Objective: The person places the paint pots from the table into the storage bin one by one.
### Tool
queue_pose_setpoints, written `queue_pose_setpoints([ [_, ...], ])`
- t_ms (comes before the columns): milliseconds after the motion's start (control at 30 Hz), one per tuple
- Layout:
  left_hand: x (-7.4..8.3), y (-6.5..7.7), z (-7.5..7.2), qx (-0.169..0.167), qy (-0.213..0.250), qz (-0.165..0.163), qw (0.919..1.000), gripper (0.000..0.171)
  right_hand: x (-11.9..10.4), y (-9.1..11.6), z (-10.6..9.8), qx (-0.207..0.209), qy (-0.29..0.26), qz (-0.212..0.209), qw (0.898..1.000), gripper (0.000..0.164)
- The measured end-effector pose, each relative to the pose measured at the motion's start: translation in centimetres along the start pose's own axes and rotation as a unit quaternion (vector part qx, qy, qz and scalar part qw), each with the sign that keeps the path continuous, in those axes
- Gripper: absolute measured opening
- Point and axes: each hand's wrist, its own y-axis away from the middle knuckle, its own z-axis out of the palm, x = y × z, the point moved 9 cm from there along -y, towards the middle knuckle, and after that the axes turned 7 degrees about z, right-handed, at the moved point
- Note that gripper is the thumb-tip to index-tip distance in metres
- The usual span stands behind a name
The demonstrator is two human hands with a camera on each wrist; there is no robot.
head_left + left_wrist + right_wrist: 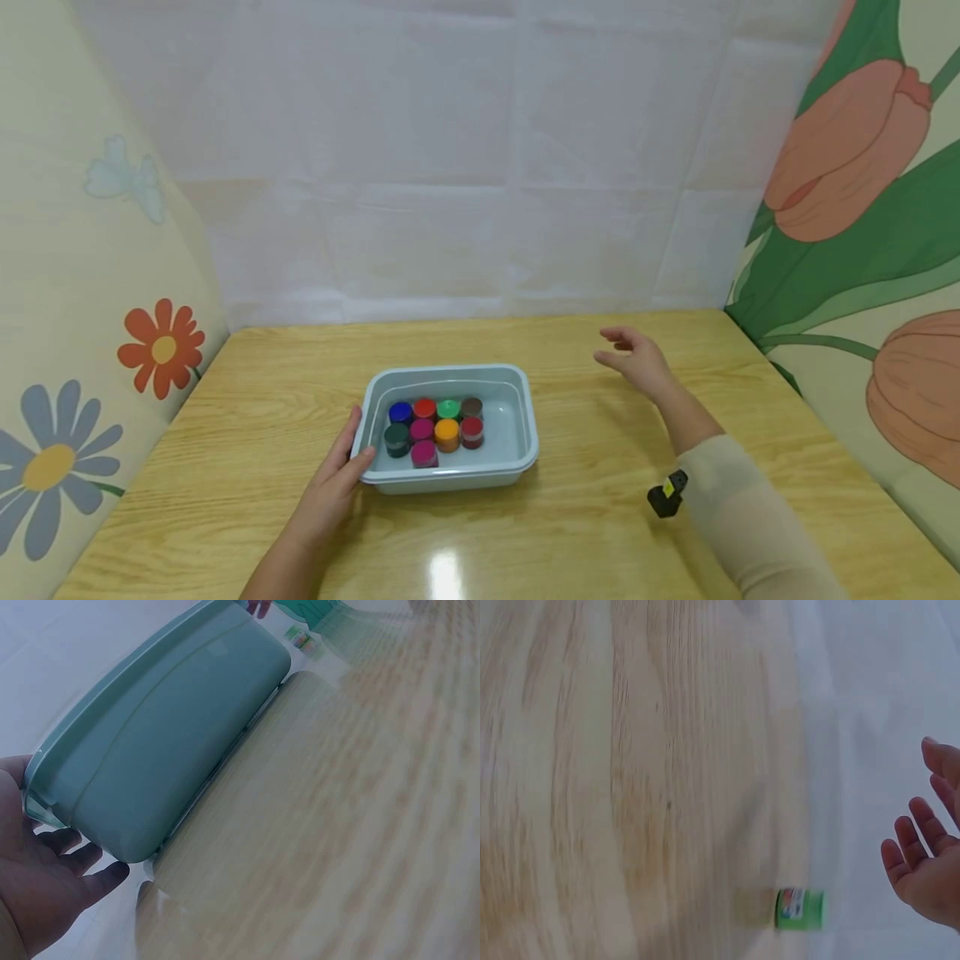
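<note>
My left hand (327, 483) grips the left end of a pale blue-grey plastic tub (495, 475), thumb over the rim and fingers along the outside wall. In the left wrist view the curled fingertips (112, 876) press under the tub's end (172, 735). Inside the tub, small round paint pots stand grouped toward the left: blue (401, 412), red (424, 408), green (448, 409), orange (447, 434) and several darker ones. To the right, my right hand (633, 362) hovers over the table, fingers loosely bent, holding nothing. A green paint pot (801, 909) appears near it in the right wrist view.
The wooden table (585, 533) meets a white cloth backdrop (450, 208) at its far edge. Flower-patterned panels (847, 275) flank both sides. A small black camera (666, 496) sits at my right wrist.
</note>
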Motion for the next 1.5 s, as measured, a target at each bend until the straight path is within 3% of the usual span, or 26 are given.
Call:
queue_pose_setpoints([
  [400, -0.2, 0.1, -0.1, 0.001, -0.006, 0.000, 1.0000, 0.069, 4.8, -0.8, -2.5, 0.033, -0.005, 0.070, 0.997, 0.060],
  [667, -0.2, 0.1, -0.2, 0.001, -0.009, 0.003, 1.0000, 0.068, 6.9, -0.9, -2.4, 0.036, -0.035, 0.093, 0.994, 0.064],
  [967, -0.2, 0.1, -0.2, 0.002, -0.013, 0.005, 0.9999, 0.068, 7.9, -1.0, -1.7, 0.044, -0.064, 0.111, 0.991, 0.066],
  [1500, -0.3, -0.1, -0.2, 0.003, -0.012, -0.002, 0.9999, 0.068, 8.4, -0.9, -1.3, 0.062, -0.027, 0.142, 0.988, 0.060],
])
